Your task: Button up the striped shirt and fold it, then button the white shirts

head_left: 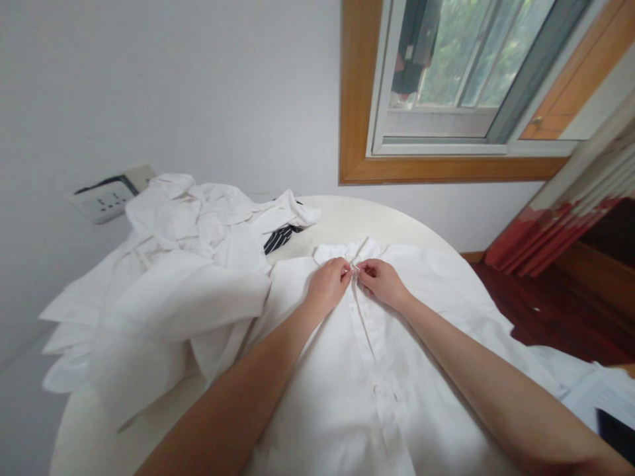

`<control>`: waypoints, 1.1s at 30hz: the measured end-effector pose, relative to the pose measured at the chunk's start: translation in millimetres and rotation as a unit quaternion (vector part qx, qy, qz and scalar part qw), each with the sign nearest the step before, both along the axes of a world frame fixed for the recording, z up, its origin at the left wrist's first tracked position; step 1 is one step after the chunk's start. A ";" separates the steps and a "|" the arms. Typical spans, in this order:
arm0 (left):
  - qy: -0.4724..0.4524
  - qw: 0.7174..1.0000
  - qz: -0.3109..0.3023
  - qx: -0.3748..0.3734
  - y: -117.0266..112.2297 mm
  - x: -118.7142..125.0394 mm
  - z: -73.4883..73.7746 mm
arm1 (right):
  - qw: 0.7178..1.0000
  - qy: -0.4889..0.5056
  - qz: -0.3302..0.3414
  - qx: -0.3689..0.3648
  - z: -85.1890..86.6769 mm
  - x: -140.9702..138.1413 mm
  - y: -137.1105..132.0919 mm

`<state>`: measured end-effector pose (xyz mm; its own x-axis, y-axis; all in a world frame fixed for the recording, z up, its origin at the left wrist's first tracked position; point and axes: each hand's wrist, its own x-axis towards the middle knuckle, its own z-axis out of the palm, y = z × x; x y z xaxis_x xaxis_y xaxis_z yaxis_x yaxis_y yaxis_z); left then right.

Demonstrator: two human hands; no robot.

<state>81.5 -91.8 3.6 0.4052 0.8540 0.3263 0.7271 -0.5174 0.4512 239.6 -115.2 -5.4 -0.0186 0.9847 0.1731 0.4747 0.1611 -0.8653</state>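
Observation:
A white button-up shirt [342,370] lies spread on a round pale table [357,210], its collar toward the wall. Just below the collar, my left hand [329,283] pinches the left edge of the front opening. Close beside it, my right hand [383,280] pinches the right edge, and the fingertips of both hands nearly meet. Whether a button sits between the fingers is too small to see. Further down, the front edges part slightly, and a button shows on the lower placket.
Crumpled white clothes [198,264] are heaped at the left, with a black-and-white striped cloth [282,238] beside them. A power socket [110,197] is on the wall behind. A wood-framed window [361,165] and a red-and-cream curtain [530,235] are at the right. A dark object [615,426] lies lower right.

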 end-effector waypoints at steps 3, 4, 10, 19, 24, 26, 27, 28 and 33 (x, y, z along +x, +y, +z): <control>0.022 1.000 0.003 0.006 -1.1 0.2 0.5 | 1.000 0.018 0.014 -0.009 0.4 0.6 -0.2; 0.030 0.999 0.001 0.010 -1.3 0.3 0.8 | 1.000 0.023 0.017 -0.011 0.5 1.0 -0.2; 0.062 0.998 -0.013 0.016 -1.1 -0.3 1.9 | 0.999 0.028 0.020 -0.010 -0.5 2.3 0.5; -0.042 0.999 -0.003 -0.013 4.4 -3.6 -2.9 | 0.997 0.071 0.006 -0.024 -2.5 1.4 1.2; -0.047 0.997 -0.052 0.035 1.6 -4.5 0.2 | 0.996 0.087 0.001 -0.031 -0.8 1.1 0.4; -0.035 0.997 -0.063 0.040 1.5 -4.6 1.2 | 0.996 0.085 0.005 -0.030 0.1 1.3 -0.2; -0.028 0.997 -0.067 0.041 1.7 -4.7 1.5 | 0.996 0.081 0.008 -0.029 0.3 1.6 -0.4; -0.021 0.996 -0.070 0.042 2.1 -4.8 1.5 | 0.997 0.075 0.010 -0.027 0.2 1.9 -0.5; 0.018 0.996 -0.073 0.046 3.6 -5.2 1.2 | 1.000 0.019 0.016 0.013 -3.6 4.2 0.8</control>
